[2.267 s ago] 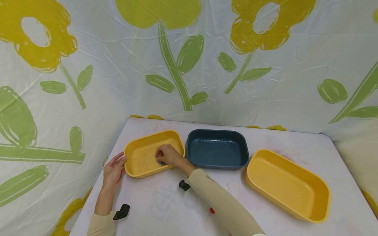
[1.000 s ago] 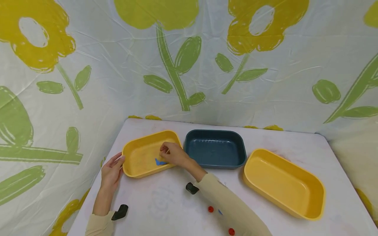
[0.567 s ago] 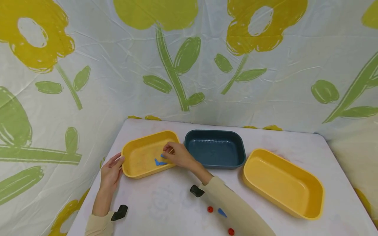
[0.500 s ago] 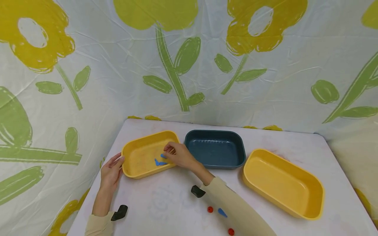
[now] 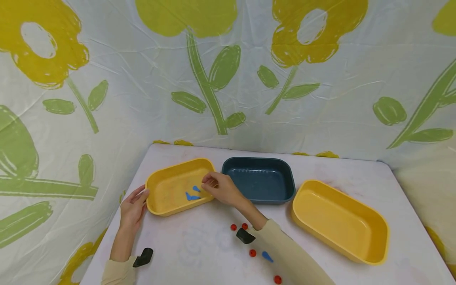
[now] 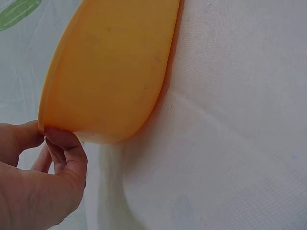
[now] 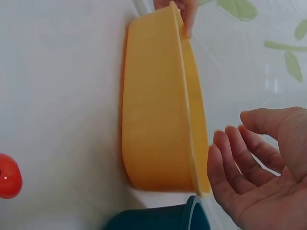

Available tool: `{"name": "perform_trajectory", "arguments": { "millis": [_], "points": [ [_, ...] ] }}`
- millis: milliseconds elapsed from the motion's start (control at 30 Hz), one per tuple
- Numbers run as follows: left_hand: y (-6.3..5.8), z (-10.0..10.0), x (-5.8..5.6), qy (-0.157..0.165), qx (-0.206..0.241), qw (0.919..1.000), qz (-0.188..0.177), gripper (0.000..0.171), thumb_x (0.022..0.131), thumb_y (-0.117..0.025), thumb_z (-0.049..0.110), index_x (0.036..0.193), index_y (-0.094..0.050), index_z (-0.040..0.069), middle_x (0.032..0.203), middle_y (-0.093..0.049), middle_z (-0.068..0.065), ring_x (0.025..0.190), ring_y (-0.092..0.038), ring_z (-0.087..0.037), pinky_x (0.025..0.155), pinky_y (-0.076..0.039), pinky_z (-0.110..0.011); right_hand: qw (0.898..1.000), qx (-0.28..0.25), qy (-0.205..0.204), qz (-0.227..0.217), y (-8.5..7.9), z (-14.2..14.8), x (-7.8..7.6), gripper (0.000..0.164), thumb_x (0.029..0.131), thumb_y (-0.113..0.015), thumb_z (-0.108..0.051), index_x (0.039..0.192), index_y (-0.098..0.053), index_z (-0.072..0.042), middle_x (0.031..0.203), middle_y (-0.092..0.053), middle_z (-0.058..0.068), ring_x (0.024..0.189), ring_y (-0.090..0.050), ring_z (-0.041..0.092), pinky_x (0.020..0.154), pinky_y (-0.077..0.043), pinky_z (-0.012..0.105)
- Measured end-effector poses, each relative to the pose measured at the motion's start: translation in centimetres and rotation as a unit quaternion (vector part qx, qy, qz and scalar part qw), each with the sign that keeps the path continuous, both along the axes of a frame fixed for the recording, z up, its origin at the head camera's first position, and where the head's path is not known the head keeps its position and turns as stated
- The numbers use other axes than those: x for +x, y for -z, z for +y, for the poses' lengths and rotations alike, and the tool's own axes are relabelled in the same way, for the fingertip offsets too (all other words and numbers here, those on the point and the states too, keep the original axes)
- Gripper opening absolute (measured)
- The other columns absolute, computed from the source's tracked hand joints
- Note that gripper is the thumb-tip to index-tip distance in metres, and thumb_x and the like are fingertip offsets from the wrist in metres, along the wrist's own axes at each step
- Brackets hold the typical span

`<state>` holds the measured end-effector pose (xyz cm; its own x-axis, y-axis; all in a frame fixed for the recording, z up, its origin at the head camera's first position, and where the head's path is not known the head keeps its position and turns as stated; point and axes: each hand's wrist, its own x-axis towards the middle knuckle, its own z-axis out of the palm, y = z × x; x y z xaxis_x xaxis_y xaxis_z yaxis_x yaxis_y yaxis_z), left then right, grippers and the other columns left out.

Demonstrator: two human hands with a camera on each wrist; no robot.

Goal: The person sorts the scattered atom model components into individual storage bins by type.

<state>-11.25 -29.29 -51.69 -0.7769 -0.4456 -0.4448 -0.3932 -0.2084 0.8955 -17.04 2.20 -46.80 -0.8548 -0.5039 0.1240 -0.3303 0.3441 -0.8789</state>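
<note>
Flowered cloth [image 5: 142, 79] backs your surface [image 5: 199, 245]: 3 tubs [image 5: 261, 184], 4 red beads [image 5: 252, 253], 4 blue pieces [image 5: 267, 256], 3 inside the left tub [image 5: 167, 192] your left hand [image 5: 132, 209] pinches. Your right hand [image 5: 225, 190], loosely curved, hovers at its right end; your right sleeve [image 5: 292, 253] hides some surface.

Left yellow tub [image 5: 167, 190]: smooth plastic, soft sheen. Dark blue tub [image 5: 258, 184]: glossy plastic. Backdrop [image 5: 142, 75]: creased sheeting, slightly shiny.

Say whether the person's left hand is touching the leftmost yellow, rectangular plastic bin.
Touching. The left wrist view shows it: the left hand grips the yellow bin at one end, fingers meeting the rim without a gap.
</note>
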Motion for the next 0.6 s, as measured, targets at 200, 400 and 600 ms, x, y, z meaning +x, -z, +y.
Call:
{"name": "perform_trajectory", "arguments": {
  "millis": [200,400,600],
  "points": [
    [0.1,-0.1,0.0,0.002,0.0,1.0,-0.005,0.053,0.098,-0.072,0.032,0.147,-0.056,0.016,0.115,-0.066,0.006,0.093,-0.066,-0.005,0.077,-0.054,-0.014,1.0,-0.004,0.002,0.007,-0.1,1.1,0.8,0.012,0.098,-0.071,-0.012,0.107,-0.069,-0.004,0.096,-0.07,0.004,0.089,-0.065,0.017,0.084,-0.055,0.027],
    [0.1,0.0,0.0,0.004,0.001,1.0,-0.002,0.053,0.099,-0.071,0.031,0.148,-0.055,0.016,0.118,-0.065,0.005,0.097,-0.065,-0.007,0.08,-0.054,-0.015,0.999,-0.029,0.004,0.015,-0.3,2.3,1.6,0.014,0.097,-0.072,-0.012,0.108,-0.069,-0.004,0.098,-0.071,0.005,0.09,-0.066,0.018,0.084,-0.057,0.029],
    [0.0,0.0,0.0,0.004,0.001,1.0,-0.003,0.052,0.099,-0.071,0.03,0.147,-0.056,0.016,0.114,-0.067,0.007,0.091,-0.065,-0.005,0.073,-0.053,-0.013,0.999,-0.034,0.008,0.028,-0.4,3.6,2.2,0.016,0.097,-0.072,-0.013,0.109,-0.069,-0.003,0.098,-0.07,0.005,0.09,-0.066,0.019,0.085,-0.058,0.034]
  ]
}}
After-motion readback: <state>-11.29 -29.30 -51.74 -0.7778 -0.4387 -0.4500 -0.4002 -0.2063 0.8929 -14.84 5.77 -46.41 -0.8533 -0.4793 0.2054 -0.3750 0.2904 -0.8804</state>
